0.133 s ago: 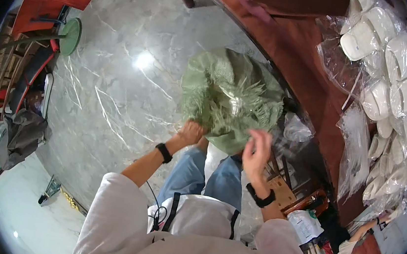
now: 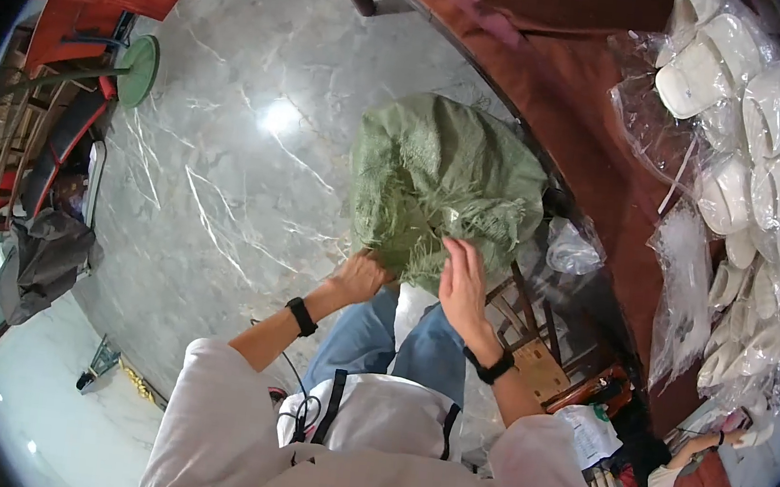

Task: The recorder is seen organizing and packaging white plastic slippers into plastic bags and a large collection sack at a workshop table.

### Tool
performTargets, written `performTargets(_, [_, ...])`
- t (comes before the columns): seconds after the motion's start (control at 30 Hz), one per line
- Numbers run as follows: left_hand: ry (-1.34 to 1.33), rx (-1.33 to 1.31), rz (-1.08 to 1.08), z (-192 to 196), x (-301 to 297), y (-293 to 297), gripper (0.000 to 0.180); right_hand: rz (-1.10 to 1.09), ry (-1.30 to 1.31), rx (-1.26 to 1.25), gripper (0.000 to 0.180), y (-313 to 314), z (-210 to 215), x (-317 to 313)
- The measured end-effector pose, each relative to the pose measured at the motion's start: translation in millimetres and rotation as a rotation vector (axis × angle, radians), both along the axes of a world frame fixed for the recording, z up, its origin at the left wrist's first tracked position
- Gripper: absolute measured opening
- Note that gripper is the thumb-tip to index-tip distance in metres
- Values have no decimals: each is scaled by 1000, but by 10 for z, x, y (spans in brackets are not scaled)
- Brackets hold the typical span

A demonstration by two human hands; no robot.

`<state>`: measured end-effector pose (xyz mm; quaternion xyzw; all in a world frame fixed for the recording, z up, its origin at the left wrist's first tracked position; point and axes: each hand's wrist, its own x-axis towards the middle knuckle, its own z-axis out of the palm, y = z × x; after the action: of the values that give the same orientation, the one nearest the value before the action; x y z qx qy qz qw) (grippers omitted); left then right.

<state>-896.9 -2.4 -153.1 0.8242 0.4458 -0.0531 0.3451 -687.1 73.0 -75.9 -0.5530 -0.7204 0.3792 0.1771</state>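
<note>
A green woven sack (image 2: 456, 160) stands in front of my legs, its frayed mouth turned toward me and partly folded in. My left hand (image 2: 366, 274) is closed on the sack's near left edge. Over the near right part of the frayed rim is my right hand (image 2: 465, 285), its fingers stretched out and their tips at the loose threads. I cannot make out what lies inside the sack.
On the right, a table with a dark red cloth (image 2: 574, 120) carries white slippers (image 2: 770, 112) in clear plastic. A crumpled clear bag (image 2: 572, 248) lies beside the sack. Another person (image 2: 670, 473) is at the lower right. A green round-based stand (image 2: 138, 71) is at the left.
My right hand has moved left and slightly down, onto the sack's frayed rim. The mouth of the sack has folded over and narrowed. My left hand stays on its edge.
</note>
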Motion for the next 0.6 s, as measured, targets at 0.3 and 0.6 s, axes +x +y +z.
performTargets(0.3, [235, -512, -166, 497, -197, -108, 38, 830, -692, -976, 26, -393, -1489, 389])
performTargets(0.6, [-63, -355, 525, -641, 581, 724, 20, -53, -322, -404, 34, 827, -1788, 24])
